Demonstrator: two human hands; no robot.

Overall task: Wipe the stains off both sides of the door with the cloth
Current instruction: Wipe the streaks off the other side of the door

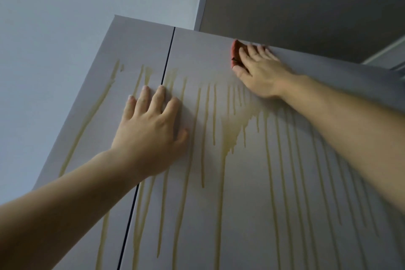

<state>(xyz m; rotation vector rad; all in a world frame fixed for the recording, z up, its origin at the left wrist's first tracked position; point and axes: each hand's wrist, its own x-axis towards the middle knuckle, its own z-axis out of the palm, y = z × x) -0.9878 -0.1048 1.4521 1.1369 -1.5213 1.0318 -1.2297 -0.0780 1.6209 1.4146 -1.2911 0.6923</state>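
Door (252, 182) streaked with yellow stains (228, 129); right hand (258, 72) presses the cloth (235, 52) flat at the far top edge, likely starting there because the drips run downward. Left hand (151, 129) braces it, fingers (144, 98) spread, holding nothing.

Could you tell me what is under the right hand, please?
A red cloth shows beyond the right hand's fingers, pressed on the door. The rest of the cloth is covered.

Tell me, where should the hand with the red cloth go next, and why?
Probably straight down. The right hand presses the red cloth near the door's top edge, and the yellow drip stains run below it, unwiped. The left hand lies flat on the door.
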